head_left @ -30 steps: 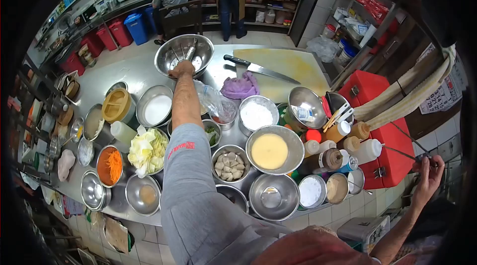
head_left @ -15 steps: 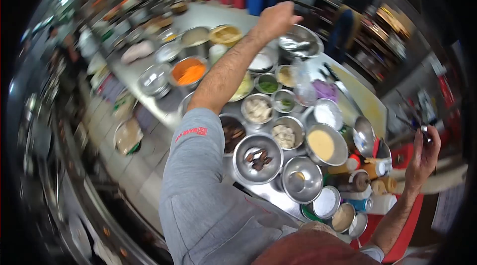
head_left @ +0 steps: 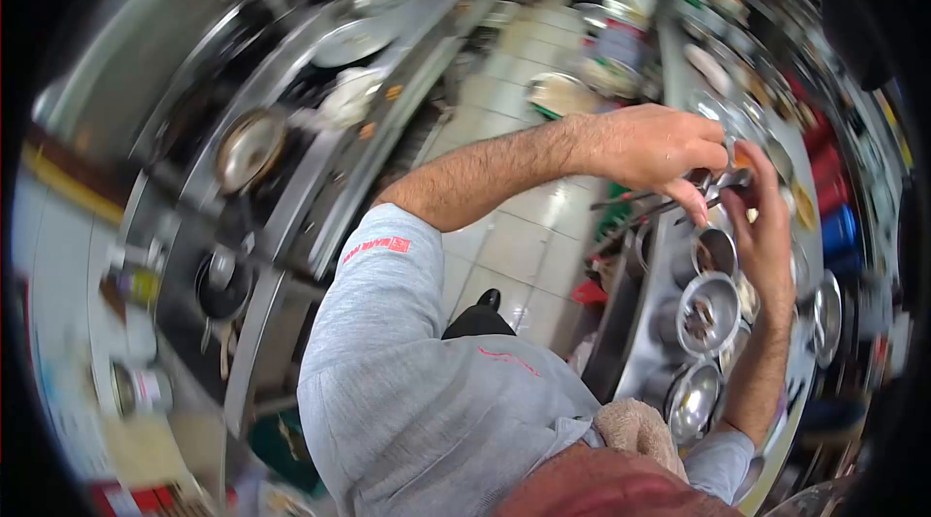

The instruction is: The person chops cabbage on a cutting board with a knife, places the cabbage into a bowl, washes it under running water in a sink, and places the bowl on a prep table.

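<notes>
Both hands meet over the edge of the steel counter. My left hand (head_left: pixel 652 148) reaches across from the left, its thumb and fingers closed on dark metal tongs (head_left: pixel 727 187). My right hand (head_left: pixel 768 231) holds the same tongs by the handle end, and their thin arms point left toward the floor side. Motion blur softens the tongs' outline. Just below the hands, a bowl of dark pieces (head_left: pixel 706 315) and a steel bowl (head_left: pixel 694 401) stand on the counter.
At the left runs a stove line with a round pan (head_left: pixel 250 150), a white cloth (head_left: pixel 351 98) and a small dark pot (head_left: pixel 223 284). A tiled floor (head_left: pixel 514 226) lies between stove and counter. Blue and red bins stand at the far right.
The view has swung left from the counter toward the stove. My left hand has left the large bowl and come to the tongs in my right hand.
</notes>
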A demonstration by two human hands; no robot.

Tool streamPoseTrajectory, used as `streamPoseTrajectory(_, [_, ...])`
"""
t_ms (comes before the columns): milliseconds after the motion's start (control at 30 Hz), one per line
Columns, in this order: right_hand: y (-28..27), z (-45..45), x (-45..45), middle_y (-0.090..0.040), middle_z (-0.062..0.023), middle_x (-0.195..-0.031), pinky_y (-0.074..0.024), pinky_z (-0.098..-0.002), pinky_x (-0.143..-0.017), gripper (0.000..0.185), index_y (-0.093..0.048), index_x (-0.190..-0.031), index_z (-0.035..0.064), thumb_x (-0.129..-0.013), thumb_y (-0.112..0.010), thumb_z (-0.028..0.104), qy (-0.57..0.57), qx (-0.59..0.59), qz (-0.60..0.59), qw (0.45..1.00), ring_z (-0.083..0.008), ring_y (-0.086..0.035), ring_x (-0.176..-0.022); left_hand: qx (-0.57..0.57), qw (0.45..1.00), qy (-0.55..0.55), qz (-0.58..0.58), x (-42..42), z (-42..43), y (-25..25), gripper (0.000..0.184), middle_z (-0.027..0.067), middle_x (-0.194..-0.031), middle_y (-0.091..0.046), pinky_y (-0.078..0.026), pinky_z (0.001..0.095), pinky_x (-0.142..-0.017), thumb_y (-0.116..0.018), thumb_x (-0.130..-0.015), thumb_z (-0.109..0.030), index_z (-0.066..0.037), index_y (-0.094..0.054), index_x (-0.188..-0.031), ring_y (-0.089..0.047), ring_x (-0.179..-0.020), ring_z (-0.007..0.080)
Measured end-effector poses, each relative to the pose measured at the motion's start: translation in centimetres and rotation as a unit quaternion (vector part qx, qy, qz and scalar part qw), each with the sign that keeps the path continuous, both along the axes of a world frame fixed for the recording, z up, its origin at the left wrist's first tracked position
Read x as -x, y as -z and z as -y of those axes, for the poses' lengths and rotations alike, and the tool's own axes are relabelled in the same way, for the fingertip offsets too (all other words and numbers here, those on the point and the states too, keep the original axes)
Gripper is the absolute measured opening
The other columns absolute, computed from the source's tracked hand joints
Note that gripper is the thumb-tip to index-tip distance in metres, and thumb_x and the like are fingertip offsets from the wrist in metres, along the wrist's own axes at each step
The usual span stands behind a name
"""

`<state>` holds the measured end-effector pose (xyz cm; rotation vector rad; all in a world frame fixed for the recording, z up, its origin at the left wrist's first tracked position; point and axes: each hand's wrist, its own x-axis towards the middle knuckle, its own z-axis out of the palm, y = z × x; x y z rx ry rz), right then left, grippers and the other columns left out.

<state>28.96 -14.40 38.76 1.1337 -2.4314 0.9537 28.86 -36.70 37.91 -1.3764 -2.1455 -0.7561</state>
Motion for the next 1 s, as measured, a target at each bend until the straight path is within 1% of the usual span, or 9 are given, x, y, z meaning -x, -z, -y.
streamPoseTrajectory(167, [1.7, 16.7, -2.2, -0.054, -0.006, -0.097, -0.0435, -0.0237, -0.071, 0.057, -0.034, -0.134, 0.0049, -0.082, -0.054, -0.009, -0.257, 0.117, 0.17, 0.944, -0.0109, -0.052, -0.079, -0.076, 0.979, -0.186, -0.021, -10.5, 12.2, 1.3, 0.047, 0.0135, -0.101, -0.053, -0.048, 0.0396, -0.076, -0.074, -0.07, -0.042, -0.002, -0.057, -0.088, -0.056, -0.093, 0.0306])
streamPoseTrajectory(300, [0.5, 28.1, -7.2, -0.056, -0.0073, -0.098, -0.0438, -0.0217, -0.073, 0.046, -0.037, -0.129, 0.0008, -0.087, -0.054, -0.005, -0.411, 0.135, 0.192, 0.881, -0.0097, -0.053, -0.083, -0.09, 0.941, -0.322, -0.041, -20.0, 20.4, 0.8, 0.048, 0.0152, -0.108, -0.053, -0.048, 0.0388, -0.08, -0.073, -0.072, -0.04, 0.001, -0.056, -0.092, -0.056, -0.096, 0.0301])
streamPoseTrajectory(433, [0.6, 41.6, -15.5, -0.059, -0.0047, -0.091, -0.0453, -0.0204, -0.071, 0.04, -0.044, -0.126, -0.0001, -0.088, -0.057, 0.001, -0.483, 0.147, 0.208, 0.838, -0.0077, -0.055, -0.083, -0.111, 0.864, -0.49, 0.018, -32.3, 29.0, 0.0, 0.05, 0.0134, -0.096, -0.053, -0.046, 0.0385, -0.072, -0.07, -0.075, -0.043, 0.001, -0.052, -0.089, -0.055, -0.087, 0.029])
streamPoseTrajectory(600, [1.5, 50.5, -25.1, -0.058, -0.0023, -0.089, -0.0432, -0.0204, -0.074, 0.051, -0.039, -0.136, 0.0037, -0.089, -0.058, 0.006, -0.599, 0.078, 0.271, 0.749, -0.0065, -0.053, -0.082, -0.123, 0.774, -0.62, 0.038, -43.5, 34.7, 0.8, 0.051, 0.0102, -0.086, -0.049, -0.043, 0.0359, -0.069, -0.07, -0.075, -0.045, 0.0, -0.051, -0.09, -0.051, -0.079, 0.0248])
streamPoseTrajectory(700, [3.3, 54.1, -29.9, -0.058, -0.0016, -0.091, -0.0444, -0.0207, -0.074, 0.058, -0.036, -0.139, 0.0081, -0.086, -0.058, -0.001, -0.66, 0.051, 0.33, 0.673, -0.0076, -0.054, -0.083, -0.143, 0.725, -0.672, 0.056, -49.2, 35.1, 1.1, 0.048, 0.0087, -0.086, -0.048, -0.042, 0.0336, -0.066, -0.073, -0.074, -0.039, 0.0, -0.049, -0.089, -0.048, -0.076, 0.0216])
streamPoseTrajectory(767, [4.5, 55.5, -32.9, -0.056, -0.003, -0.102, -0.0461, -0.0209, -0.074, 0.067, -0.034, -0.14, 0.0104, -0.081, -0.059, -0.007, -0.7, 0.016, 0.381, 0.604, -0.009, -0.054, -0.088, -0.15, 0.689, -0.709, 0.03, -52.0, 35.2, 2.4, 0.047, 0.0084, -0.087, -0.048, -0.041, 0.0313, -0.064, -0.077, -0.071, -0.034, -0.001, -0.048, -0.086, -0.047, -0.073, 0.0192])
streamPoseTrajectory(833, [6.3, 56.7, -35.1, -0.043, -0.0065, -0.12, -0.0496, -0.0254, -0.077, 0.087, -0.027, -0.142, 0.0112, -0.068, -0.068, -0.01, -0.738, -0.009, 0.411, 0.535, -0.0132, -0.051, -0.099, -0.182, 0.65, -0.736, 0.054, -54.0, 34.9, 3.5, 0.045, 0.006, -0.088, -0.048, -0.041, 0.0285, -0.063, -0.08, -0.069, -0.031, -0.002, -0.048, -0.083, -0.045, -0.071, 0.0148])
streamPoseTrajectory(933, [10.3, 58.4, -39.6, -0.043, -0.0063, -0.111, -0.0488, -0.029, -0.082, 0.099, -0.018, -0.144, 0.0135, -0.064, -0.071, -0.01, -0.742, 0.062, 0.348, 0.569, -0.0161, -0.051, -0.099, -0.337, 0.576, -0.742, 0.065, -55.9, 34.8, 6.3, 0.046, 0.0027, -0.095, -0.046, -0.041, 0.0249, -0.063, -0.082, -0.069, -0.029, -0.005, -0.045, -0.079, -0.043, -0.075, 0.0085])
streamPoseTrajectory(1000, [11.6, 58.4, -42.3, -0.044, -0.0081, -0.108, -0.0478, -0.0299, -0.085, 0.1, -0.012, -0.145, 0.016, -0.067, -0.068, -0.011, -0.707, 0.045, 0.377, 0.597, -0.0166, -0.053, -0.098, -0.372, 0.558, -0.742, 0.012, -56.1, 35.5, 9.0, 0.048, 0.0039, -0.09, -0.045, -0.041, 0.0272, -0.064, -0.082, -0.067, -0.033, -0.003, -0.048, -0.081, -0.044, -0.074, 0.0118])
